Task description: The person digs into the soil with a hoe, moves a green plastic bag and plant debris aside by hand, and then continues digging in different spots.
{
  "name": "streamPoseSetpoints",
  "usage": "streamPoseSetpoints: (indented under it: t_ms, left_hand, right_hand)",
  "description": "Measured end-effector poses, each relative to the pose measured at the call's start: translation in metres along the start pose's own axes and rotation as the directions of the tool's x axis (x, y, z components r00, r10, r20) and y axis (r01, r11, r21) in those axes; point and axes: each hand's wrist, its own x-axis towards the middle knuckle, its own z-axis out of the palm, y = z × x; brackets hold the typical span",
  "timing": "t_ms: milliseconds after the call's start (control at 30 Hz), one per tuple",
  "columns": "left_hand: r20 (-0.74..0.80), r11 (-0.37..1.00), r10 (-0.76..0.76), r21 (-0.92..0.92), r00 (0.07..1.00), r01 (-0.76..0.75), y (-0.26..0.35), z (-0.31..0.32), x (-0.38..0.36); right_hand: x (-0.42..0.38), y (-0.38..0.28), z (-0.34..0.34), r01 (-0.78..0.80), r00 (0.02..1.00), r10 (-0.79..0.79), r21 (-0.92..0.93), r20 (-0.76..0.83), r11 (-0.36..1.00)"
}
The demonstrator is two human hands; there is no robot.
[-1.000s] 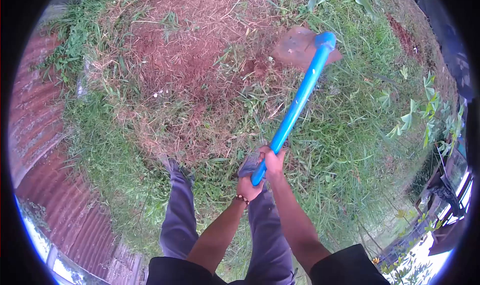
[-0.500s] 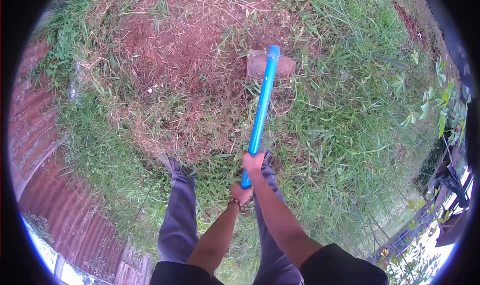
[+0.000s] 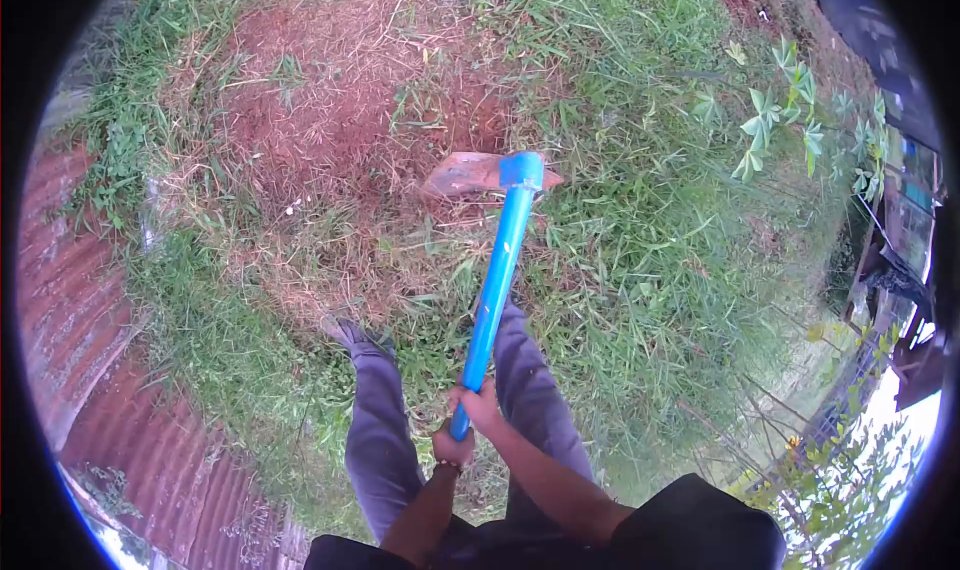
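Note:
Both my hands are wrapped round the blue handle (image 3: 495,295) of a hoe. My left hand (image 3: 453,446), with a bracelet at the wrist, grips the lowest end. Just above it, close beside, my right hand (image 3: 478,408) is closed on the handle. The handle runs up and slightly right to a wide, soil-stained metal blade (image 3: 467,174), seen over the border of bare soil and grass. Whether the blade touches the ground is hard to tell.
Reddish soil (image 3: 290,100) with dry cut grass lies ahead. Green grass (image 3: 640,270) grows on the right, with a leafy plant (image 3: 765,125) beyond. Rusty corrugated sheets (image 3: 110,370) are on the left. My legs (image 3: 380,430) stand apart below.
The hands and the hoe have moved back toward my body. The blade has shifted left and down in view and turned, and my hands are closer together.

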Motion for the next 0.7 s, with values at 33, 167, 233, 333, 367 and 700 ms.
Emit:
streamPoseSetpoints:
  t_ms: [33,167,233,333,367,700]
  left_hand:
    - [-0.028,0.995,0.085,0.053,0.996,-0.083,0.009,-0.005,0.014]
    - [-0.079,0.980,0.181,0.097,0.980,-0.173,0.061,-0.034,0.044]
    - [-0.037,0.978,0.187,0.099,0.982,-0.183,0.078,-0.040,0.035]
    - [-0.018,0.946,0.219,0.250,0.976,-0.208,0.076,-0.051,0.010]
    - [-0.011,0.931,0.257,0.272,0.966,-0.244,0.074,-0.056,0.003]
    - [0.180,0.762,0.557,0.277,0.811,-0.585,0.183,-0.075,0.075]
  right_hand:
    - [0.003,-0.015,0.004,0.055,0.998,-0.053,-0.046,0.046,0.997]
    - [0.003,-0.077,0.025,0.139,0.986,-0.154,0.192,0.069,0.972]
    - [-0.003,-0.092,0.024,0.096,0.993,-0.108,0.200,0.052,0.975]
    - [-0.021,-0.097,0.022,0.061,0.997,-0.072,0.229,0.038,0.971]
    - [-0.032,-0.095,0.021,0.072,0.995,-0.088,0.283,0.044,0.956]
    - [-0.053,-0.157,-0.007,0.405,0.884,-0.464,0.396,0.062,0.824]
